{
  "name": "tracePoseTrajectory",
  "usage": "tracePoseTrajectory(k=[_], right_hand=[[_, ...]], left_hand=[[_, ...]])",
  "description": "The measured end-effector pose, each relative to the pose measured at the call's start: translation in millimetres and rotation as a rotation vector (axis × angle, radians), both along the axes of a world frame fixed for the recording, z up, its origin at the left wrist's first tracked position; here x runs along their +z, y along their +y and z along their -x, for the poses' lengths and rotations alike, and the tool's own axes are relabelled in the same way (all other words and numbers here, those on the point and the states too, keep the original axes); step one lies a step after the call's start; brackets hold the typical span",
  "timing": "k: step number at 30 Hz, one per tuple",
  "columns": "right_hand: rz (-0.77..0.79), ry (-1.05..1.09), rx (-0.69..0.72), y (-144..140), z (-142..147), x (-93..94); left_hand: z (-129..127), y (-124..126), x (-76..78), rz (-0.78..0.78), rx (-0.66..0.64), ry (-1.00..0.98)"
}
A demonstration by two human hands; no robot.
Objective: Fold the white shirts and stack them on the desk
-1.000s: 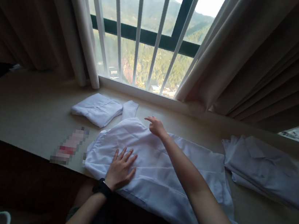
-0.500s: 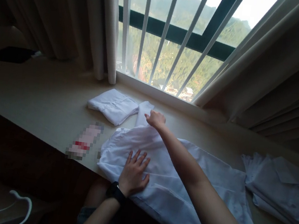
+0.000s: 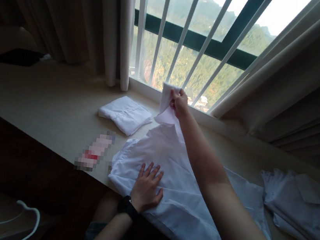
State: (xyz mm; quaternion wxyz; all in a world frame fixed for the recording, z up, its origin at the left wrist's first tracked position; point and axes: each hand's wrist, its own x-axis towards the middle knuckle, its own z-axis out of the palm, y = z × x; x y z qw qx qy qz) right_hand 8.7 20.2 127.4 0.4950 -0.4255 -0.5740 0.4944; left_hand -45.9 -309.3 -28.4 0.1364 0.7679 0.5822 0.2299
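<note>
A white shirt (image 3: 178,181) lies spread along the ledge, its lower side hanging over the front edge. My left hand (image 3: 147,187), with a dark watch at the wrist, rests flat on the shirt with fingers spread. My right hand (image 3: 179,102) is raised near the window, fingers closed round a sleeve (image 3: 167,97) of the shirt. The sleeve's end stands up above the grip and its lower part slopes back to the shirt. A folded white garment (image 3: 124,114) lies just left of the sleeve.
More folded white garments (image 3: 302,205) lie at the right. A pixelated pink and red item (image 3: 95,151) is near the front edge. A white hanger (image 3: 35,217) shows at lower left, a dark flat object (image 3: 16,56) at far left. Curtains (image 3: 124,32) flank the barred window (image 3: 199,46).
My right hand has lifted the sleeve off the ledge, up towards the window. The left hand stays pressed on the shirt. The view has shifted slightly.
</note>
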Motion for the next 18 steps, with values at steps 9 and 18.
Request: tracePoseTrajectory(k=[9,18], right_hand=[[-0.248,0.264,-0.091,-22,-107,156.5],[0.064,0.158,-0.301,-70,-159,151.3]], left_hand=[[0,-3,-0.2,-0.057,0.001,0.0],[16,7,13.5,-0.208,0.119,-0.031]])
